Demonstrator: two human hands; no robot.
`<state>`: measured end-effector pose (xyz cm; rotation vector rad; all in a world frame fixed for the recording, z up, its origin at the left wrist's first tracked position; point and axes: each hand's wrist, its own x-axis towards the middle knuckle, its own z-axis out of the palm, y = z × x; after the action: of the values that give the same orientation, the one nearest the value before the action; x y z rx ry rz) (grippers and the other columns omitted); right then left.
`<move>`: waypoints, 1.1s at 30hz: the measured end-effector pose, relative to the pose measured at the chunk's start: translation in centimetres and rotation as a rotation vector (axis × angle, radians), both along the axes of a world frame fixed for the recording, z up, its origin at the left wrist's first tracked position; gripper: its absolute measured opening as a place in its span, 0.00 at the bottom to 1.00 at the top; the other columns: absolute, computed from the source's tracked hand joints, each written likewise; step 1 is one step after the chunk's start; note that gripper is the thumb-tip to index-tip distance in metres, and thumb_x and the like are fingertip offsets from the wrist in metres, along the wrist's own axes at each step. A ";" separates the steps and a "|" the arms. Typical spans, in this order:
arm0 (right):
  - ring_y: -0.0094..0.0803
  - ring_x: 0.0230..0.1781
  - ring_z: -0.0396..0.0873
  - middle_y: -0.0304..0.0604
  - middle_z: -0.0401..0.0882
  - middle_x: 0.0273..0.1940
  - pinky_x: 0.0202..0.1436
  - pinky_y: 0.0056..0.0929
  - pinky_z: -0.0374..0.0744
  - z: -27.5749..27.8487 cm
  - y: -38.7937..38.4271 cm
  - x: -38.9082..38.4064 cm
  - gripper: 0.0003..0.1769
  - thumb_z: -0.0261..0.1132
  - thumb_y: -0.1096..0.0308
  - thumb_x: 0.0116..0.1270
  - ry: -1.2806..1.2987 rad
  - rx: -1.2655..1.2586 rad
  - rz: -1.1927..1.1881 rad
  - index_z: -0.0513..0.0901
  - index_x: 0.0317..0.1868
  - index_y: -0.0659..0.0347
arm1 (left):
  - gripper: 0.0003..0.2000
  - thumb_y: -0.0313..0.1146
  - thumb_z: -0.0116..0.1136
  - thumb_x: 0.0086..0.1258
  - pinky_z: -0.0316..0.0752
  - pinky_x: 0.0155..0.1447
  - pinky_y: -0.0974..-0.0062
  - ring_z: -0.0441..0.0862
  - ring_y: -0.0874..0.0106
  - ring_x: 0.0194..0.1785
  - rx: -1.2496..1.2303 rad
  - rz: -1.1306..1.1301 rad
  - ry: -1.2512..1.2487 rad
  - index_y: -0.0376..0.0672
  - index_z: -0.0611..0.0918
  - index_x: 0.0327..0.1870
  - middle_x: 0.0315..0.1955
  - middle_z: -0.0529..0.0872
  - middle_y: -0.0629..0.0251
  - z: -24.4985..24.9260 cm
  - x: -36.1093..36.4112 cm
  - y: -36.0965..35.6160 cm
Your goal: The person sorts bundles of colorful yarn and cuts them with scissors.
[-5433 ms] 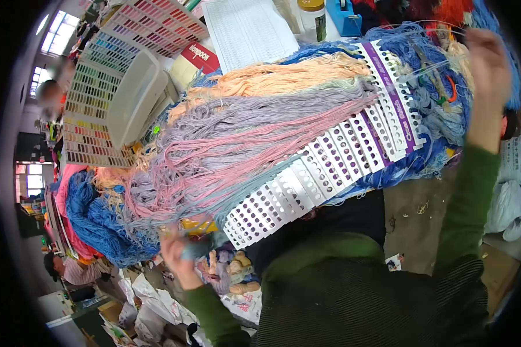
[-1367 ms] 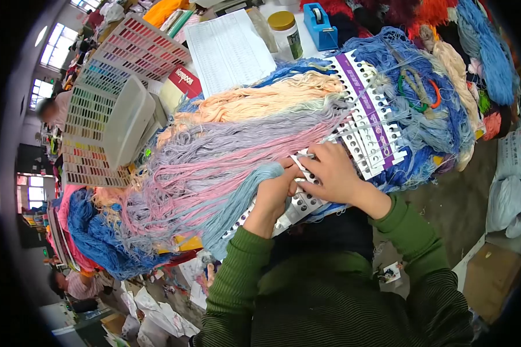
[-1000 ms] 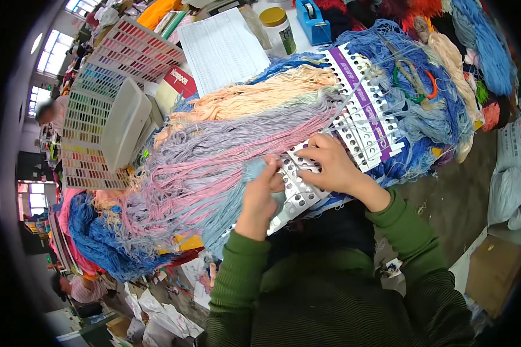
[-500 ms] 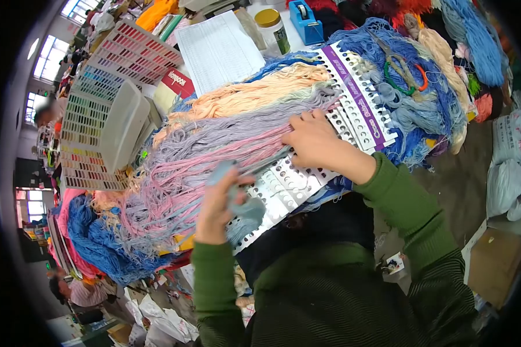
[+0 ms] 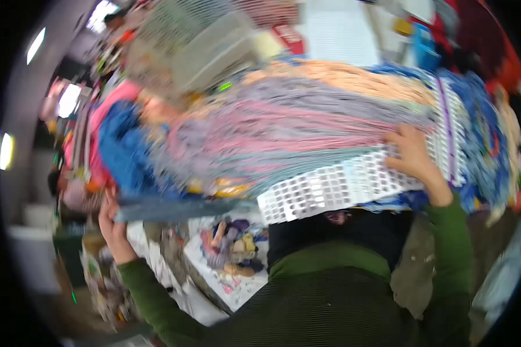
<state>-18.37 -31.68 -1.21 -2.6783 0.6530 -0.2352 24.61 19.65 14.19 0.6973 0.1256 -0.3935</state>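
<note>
My left hand (image 5: 114, 225) is out at the far left, closed on a long bundle of grey-blue thread (image 5: 176, 209). The bundle stretches right toward the near edge of a white card punched with rows of holes (image 5: 307, 196). My right hand (image 5: 412, 153) rests over the card's right part and the thread ends, thumb and forefinger apart. Left of it spread pink threads (image 5: 255, 124), lilac-grey threads (image 5: 330, 95) and peach threads (image 5: 353, 75). A purple-striped white strip with holes (image 5: 446, 130) stands just right of that hand. Motion blurs the view.
Blue yarn (image 5: 121, 144) hangs at the left, with more blue yarn (image 5: 483, 139) at the right. Behind the threads are a clear plastic box (image 5: 214, 52), a red booklet (image 5: 289, 37), a paper sheet (image 5: 341, 32) and a blue tape dispenser (image 5: 425, 49).
My left hand has swung far out to the left, drawing the grey-blue thread out long. My right hand stays by the strip, its fingers more spread. The camera view has turned.
</note>
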 end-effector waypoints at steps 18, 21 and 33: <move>0.40 0.42 0.64 0.43 0.65 0.34 0.46 0.36 0.57 0.1 1.0 1.1 0.13 0.57 0.70 0.45 0.023 0.000 -0.034 0.72 0.34 0.56 | 0.21 0.23 0.41 0.59 0.70 0.42 0.76 0.73 0.70 0.38 -0.061 0.386 -0.698 0.27 0.58 0.54 0.42 0.72 0.52 10.3 -2.9 1.8; 0.41 0.40 0.65 0.43 0.66 0.35 0.45 0.35 0.59 -0.2 1.2 1.2 0.13 0.57 0.70 0.44 0.046 -0.075 -0.055 0.72 0.35 0.56 | 0.17 0.26 0.46 0.55 0.72 0.43 0.72 0.74 0.66 0.40 0.060 -0.052 -0.412 0.26 0.66 0.46 0.38 0.74 0.52 4.9 -4.9 -2.6; 0.18 0.21 0.69 0.39 0.73 0.27 0.21 0.17 0.67 3.1 15.5 3.8 0.05 0.59 0.75 0.53 -0.454 1.135 -0.072 0.77 0.28 0.69 | 0.29 0.52 0.28 0.66 0.67 0.50 0.71 0.72 0.67 0.46 0.042 -0.985 0.261 0.33 0.62 0.55 0.46 0.73 0.56 -11.2 -27.8 -24.4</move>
<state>-14.57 -16.15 1.88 -1.4523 0.5037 -0.3412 -3.19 -4.77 3.00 0.7126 0.0268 -1.4299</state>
